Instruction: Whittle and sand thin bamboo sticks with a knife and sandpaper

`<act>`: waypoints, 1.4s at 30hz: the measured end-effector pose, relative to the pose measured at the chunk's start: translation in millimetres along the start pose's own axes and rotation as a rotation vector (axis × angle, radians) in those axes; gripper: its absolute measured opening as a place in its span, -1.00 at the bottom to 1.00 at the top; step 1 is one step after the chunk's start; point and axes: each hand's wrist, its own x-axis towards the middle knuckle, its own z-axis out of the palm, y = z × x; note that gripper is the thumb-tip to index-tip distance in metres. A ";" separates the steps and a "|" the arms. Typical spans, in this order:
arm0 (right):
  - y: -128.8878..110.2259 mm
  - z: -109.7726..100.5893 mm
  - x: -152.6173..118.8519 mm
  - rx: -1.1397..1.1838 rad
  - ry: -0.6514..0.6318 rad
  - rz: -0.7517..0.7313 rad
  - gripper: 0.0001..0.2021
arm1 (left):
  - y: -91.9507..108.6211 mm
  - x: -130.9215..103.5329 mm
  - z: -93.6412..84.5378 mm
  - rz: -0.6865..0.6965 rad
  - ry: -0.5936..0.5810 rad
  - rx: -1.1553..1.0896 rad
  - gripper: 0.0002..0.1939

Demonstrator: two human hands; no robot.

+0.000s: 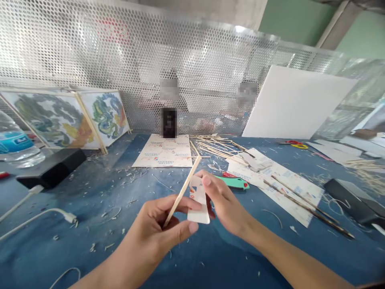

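Above the blue tabletop [216,265], the person's left hand [155,237] grasps a slim, pale wooden stick [184,188], slanted probably to keep its upper length clear of the fingers. The right hand [230,202] pinches a white, printed, round-cornered rectangular piece [198,216] just beside it, apparently steadying it. The stick's lower end disappears into the left palm; whether a left fingertip presses the piece cannot be told.

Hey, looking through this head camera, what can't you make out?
In the head view:
Wooden stick: lower end hidden by the left hand.
Sandpaper strip: other face turned away.
Green-handled tool: one end hidden behind the right hand.
Water bottle: cut off by the left edge.
Beyond the perforated metal screen: blurred through its holes.
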 end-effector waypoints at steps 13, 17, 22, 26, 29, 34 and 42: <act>-1.0 9.1 -14.3 -0.382 0.155 -0.536 -0.70 | 16.5 0.2 -4.4 0.073 0.173 0.066 -0.72; -1.6 10.4 -9.0 -0.231 0.015 -0.311 -0.92 | 16.9 -0.3 -4.6 0.127 0.138 0.063 -0.79; 3.8 10.1 -3.2 0.071 -0.072 -0.131 -0.82 | 12.4 0.4 -7.6 0.131 0.267 0.046 -0.72; 9.3 15.0 -3.2 0.010 0.018 -0.112 -0.82 | 11.8 4.2 -7.2 0.087 0.329 0.032 -0.59; 13.9 19.3 -5.8 -0.235 0.201 -0.252 -0.91 | 11.8 6.0 -7.1 0.084 0.329 0.047 -0.78; 10.3 17.9 -14.6 -1.075 0.526 -0.912 -0.52 | 13.1 4.0 -7.7 0.116 0.307 0.181 -0.88; 1.0 10.5 -8.1 -1.257 0.373 -0.729 -0.82 | 14.6 5.1 -7.4 0.217 0.375 0.453 -0.83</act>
